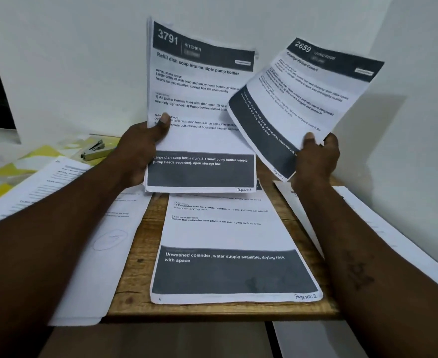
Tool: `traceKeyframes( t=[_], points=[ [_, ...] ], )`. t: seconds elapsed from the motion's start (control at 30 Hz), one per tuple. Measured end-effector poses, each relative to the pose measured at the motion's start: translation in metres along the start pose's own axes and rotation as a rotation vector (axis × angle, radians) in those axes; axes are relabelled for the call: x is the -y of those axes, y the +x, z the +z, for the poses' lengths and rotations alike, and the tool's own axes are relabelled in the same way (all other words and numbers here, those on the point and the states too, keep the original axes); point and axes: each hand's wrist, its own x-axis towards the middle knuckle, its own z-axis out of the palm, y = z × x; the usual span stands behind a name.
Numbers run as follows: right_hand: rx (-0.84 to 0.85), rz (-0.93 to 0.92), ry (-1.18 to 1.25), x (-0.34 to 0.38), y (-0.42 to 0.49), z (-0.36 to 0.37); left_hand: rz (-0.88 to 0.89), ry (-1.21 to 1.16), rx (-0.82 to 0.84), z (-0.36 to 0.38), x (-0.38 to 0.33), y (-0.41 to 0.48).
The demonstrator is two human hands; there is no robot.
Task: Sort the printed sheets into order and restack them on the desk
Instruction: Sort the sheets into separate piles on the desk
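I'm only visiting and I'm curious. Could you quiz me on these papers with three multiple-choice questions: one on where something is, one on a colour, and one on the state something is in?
1. Where does the stapler lie?
A. On the yellow papers at the far left
B. On the floor
C. In a drawer

2. What colour is the header band of the 3791 sheet?
A. Red
B. Dark grey
C. Green

3. How is the 2659 sheet right now?
A. Folded in half
B. Crumpled into a ball
C. Held up, tilted, by the right hand

Answers:
1 A: the stapler rests on the yellow papers, beyond the left hand.
2 B: the white digits stand on a dark grey band.
3 C: the right thumb and fingers pinch its lower edge in the air.
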Motion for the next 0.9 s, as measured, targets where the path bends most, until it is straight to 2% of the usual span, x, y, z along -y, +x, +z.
traceKeyframes(
  t=[0.3, 0.5, 0.63, 0.9],
  points=[
    [0.107, 0.003, 0.07, 0.001, 0.0, 0.002, 0.012, -0.01, 0.012, -0.002, 0.0, -0.001],
    [0.192, 0.073, 0.237, 0.006, -0.008, 0.004, -0.006, 0.007, -0.001, -0.003, 0.0, 0.0],
    [0.257, 0.052, 0.321, 0.011, -0.014, 0.006, -0.009, 0.047, -0.001, -0.002, 0.001, -0.001],
    [0.554, 0.164, 0.278, 0.007, -0.037, 0.018, -0.005, 0.093, 0.023, 0.005, -0.002, -0.008]
  ],
)
